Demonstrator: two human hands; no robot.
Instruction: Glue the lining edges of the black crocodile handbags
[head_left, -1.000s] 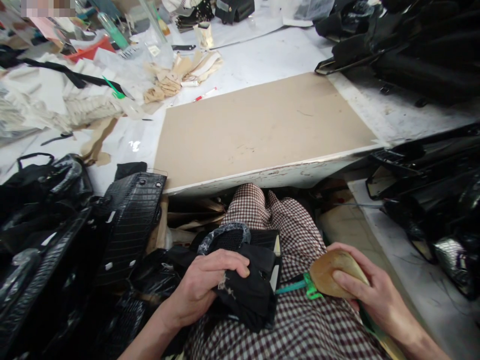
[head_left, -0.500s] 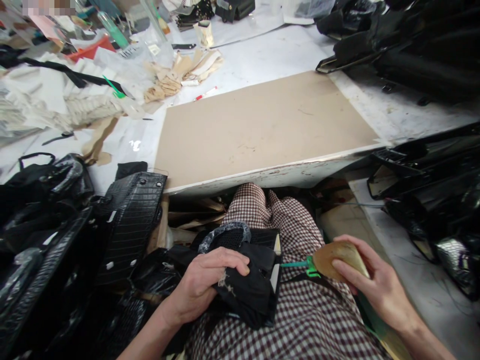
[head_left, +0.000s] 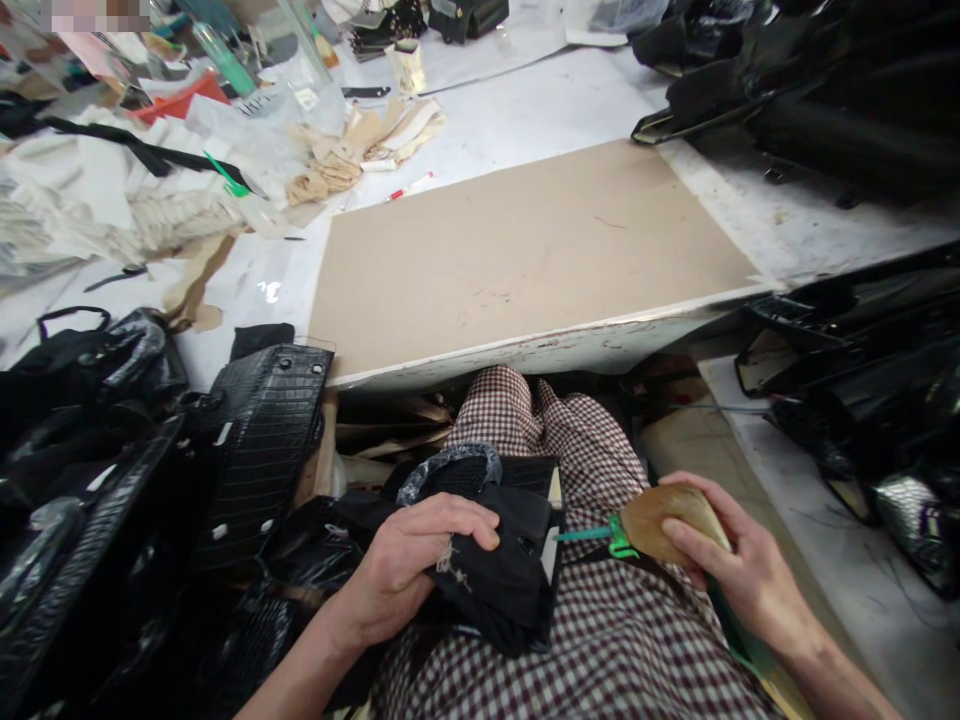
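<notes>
On my lap lies a black handbag [head_left: 517,510] with its dark cloth lining folded outward and a plastic-wrapped handle [head_left: 450,465] at its far side. My left hand [head_left: 420,560] is closed over the lining, thumb and fingers pressing the cloth. A few frayed pale threads show beside the fingers. In my right hand [head_left: 739,560] is a brownish glue bottle [head_left: 667,520], tipped sideways, fingers wrapped round it. Its green nozzle [head_left: 589,534] points left, with the tip at the bag's pale open edge [head_left: 551,550]. Whether the tip touches the edge I cannot tell.
A beige board [head_left: 525,250] covers the table's front. Black crocodile-pattern bag pieces [head_left: 262,450] are piled at the left, more black bags [head_left: 862,400] at the right. Pale cloth scraps [head_left: 112,190], a red-and-white pen [head_left: 411,187] and a second green-nozzled bottle [head_left: 259,212] lie farther back.
My right hand and the glue bottle have shifted slightly left, the nozzle tip moving a little along the bag's edge. My left hand and the bag look unmoved.
</notes>
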